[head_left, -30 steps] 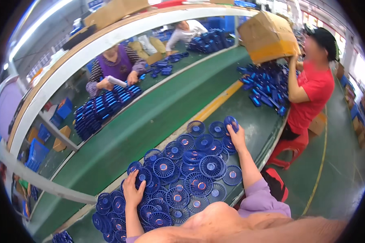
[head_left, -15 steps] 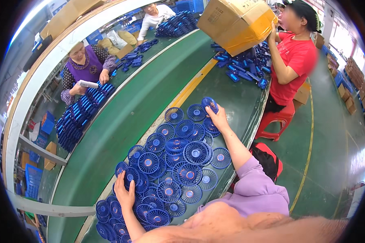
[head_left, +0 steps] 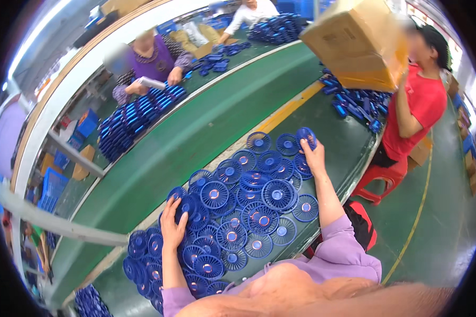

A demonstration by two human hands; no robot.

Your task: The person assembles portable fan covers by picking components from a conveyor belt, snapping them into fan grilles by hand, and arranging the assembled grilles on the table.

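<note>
Many round blue fan grilles [head_left: 214,195] with thin spokes and solid hubs lie overlapping on the green work surface before me. My right hand [head_left: 315,158] pinches one fan grille [head_left: 306,137] by its edge, tilted up at the far right end of the spread. At the left side of the heap, my left hand [head_left: 172,224] has its fingers and thumb apart. Its fingertips touch the grilles there, partly covering them. Several grilles beneath others are hidden.
A green conveyor belt [head_left: 195,142] runs beyond a yellow-marked edge. Across it a person in purple [head_left: 153,61] handles stacked blue parts [head_left: 137,124]. At right, a person in red [head_left: 426,100] holds a cardboard box [head_left: 354,45] above a pile of blue handles [head_left: 357,103].
The whole view has shifted, so the scene sits further right. My right hand still pinches the grille; my left hand stays at the heap's left side. The box has tilted.
</note>
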